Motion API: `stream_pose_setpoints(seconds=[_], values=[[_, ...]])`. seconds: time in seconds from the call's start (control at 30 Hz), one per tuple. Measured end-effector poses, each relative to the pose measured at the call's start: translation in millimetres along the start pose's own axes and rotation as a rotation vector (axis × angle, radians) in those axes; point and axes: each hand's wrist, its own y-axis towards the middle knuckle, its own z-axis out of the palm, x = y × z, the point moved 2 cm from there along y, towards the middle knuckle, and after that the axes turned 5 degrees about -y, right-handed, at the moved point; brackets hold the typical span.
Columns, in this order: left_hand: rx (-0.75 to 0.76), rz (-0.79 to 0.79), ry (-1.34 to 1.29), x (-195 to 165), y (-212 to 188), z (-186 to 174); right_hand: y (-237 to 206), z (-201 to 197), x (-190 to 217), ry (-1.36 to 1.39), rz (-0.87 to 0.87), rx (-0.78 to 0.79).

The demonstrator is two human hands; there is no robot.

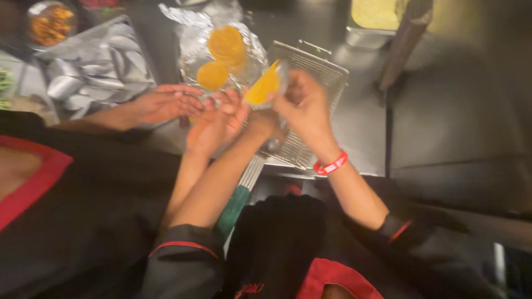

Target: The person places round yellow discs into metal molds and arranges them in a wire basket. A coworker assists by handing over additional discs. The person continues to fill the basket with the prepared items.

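My right hand (pixel 306 104), with a red band on its wrist, is closed on a flat yellow round piece (pixel 262 87) held on edge above a wire mesh skimmer (pixel 318 69) with a green handle (pixel 233 206). My left hand (pixel 265 123) sits just under the yellow piece, mostly hidden by the right hand and blurred, so its grip is unclear. Two more yellow rounds (pixel 226 44) (pixel 212 75) lie on crumpled foil (pixel 188 39) just beyond. A co-worker's two hands (pixel 166 103) (pixel 219 119) reach in from the left, close beside mine.
A tray of several foil-wrapped pieces (pixel 91 63) stands at the back left, with a bowl of orange food (pixel 50 23) behind it. A metal container of yellow food (pixel 374 16) is at the back right. The dark steel counter (pixel 454 111) extends to the right.
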Motion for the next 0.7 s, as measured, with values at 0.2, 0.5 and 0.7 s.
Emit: stream_pose_setpoints(seconds=[0.2,0.5,0.7], values=[[-0.061,-0.173,1.607,16.7,107.0,11.4,-3.1,-48.1,-16.7,-0.987,0.215,0.156],[-0.235,-0.175,1.444,-0.3,80.2,17.2,19.6,-10.2,-98.4,-1.323,0.373,0.551],[-0.171,-0.169,1.536,6.3,85.8,18.3,25.7,-4.9,-100.2,-1.265,0.577,0.614]])
